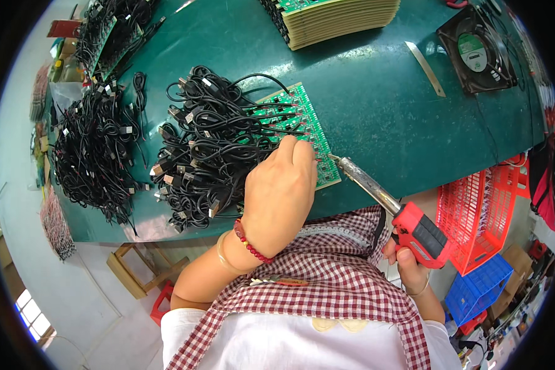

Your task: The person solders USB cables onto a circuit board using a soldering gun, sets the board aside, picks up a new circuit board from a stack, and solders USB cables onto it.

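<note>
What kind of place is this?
It looks like a workshop or small factory for electronics. The right hand holds a soldering iron near a green circuit board, and big heaps of black cables lie on the table.

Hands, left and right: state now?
Left hand: at the circuit board, fingertips hidden; grip can't be told.
Right hand: closed, holding the soldering iron.

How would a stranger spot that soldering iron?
Find the big green table. Over its near edge reaches the soldering iron, held in the right hand, tip near the circuit board. Nothing nearby shares its red-and-black handle and metal barrel.
</note>
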A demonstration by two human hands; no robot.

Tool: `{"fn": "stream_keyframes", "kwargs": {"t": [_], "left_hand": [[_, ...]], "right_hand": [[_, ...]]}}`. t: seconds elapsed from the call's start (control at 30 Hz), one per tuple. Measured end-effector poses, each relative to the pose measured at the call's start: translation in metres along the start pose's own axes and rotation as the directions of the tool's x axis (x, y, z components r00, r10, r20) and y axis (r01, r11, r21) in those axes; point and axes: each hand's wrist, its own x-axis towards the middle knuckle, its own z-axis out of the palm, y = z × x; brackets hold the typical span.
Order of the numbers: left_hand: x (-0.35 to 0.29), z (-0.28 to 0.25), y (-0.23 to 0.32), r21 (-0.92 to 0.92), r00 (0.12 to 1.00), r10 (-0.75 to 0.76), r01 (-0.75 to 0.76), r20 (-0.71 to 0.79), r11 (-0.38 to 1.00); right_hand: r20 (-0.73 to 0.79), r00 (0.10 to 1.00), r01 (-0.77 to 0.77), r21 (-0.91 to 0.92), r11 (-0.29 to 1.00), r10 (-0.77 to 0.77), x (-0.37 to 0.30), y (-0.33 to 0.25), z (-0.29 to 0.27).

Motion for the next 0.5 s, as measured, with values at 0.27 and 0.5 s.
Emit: {"fn": "stream_keyframes", "kwargs": {"t": [0.27,0.5], "left_hand": [[0.0008,0.0024,0.0029,0.047,0.999,-0.041,0.04,0.008,0.998],[0.0016,0.0021,0.002,0.044,0.998,-0.048,0.047,0.029,0.998]], "right_hand": [[-0.022,0.999,-0.024,-0.046,0.999,0.023,0.001,0.0021,0.004],[0.066,0.998,-0.006,-0.175,0.985,0.017,0.0062,0.0037,-0.0003]]}}
